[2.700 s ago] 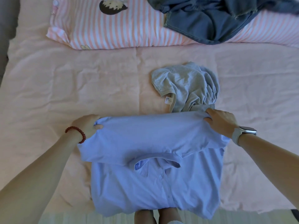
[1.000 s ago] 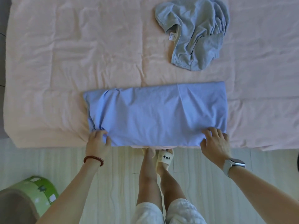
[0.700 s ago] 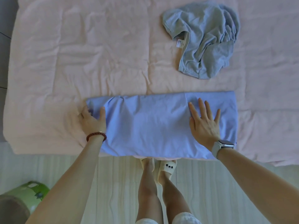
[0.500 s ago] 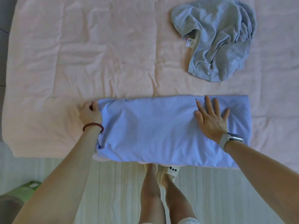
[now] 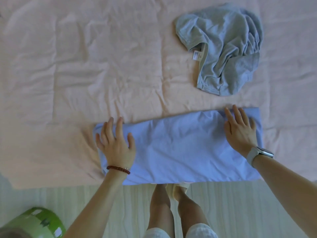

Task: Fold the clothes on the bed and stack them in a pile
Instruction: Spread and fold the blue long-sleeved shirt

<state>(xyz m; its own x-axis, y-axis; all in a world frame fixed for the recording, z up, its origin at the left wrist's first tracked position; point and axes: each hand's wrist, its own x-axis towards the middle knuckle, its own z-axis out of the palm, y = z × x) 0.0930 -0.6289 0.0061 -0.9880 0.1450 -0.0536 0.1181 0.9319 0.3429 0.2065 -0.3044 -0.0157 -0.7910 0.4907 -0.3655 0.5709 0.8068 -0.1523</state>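
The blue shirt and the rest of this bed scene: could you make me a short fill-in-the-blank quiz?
1. Both hands press flat on the folded ____ shirt.
2. The crumpled grey garment lies on the bed beyond the ____ hand.
3. The left hand has a red bead ____ at its wrist.
4. The right wrist wears a ____.

Missing words: blue; right; bracelet; watch
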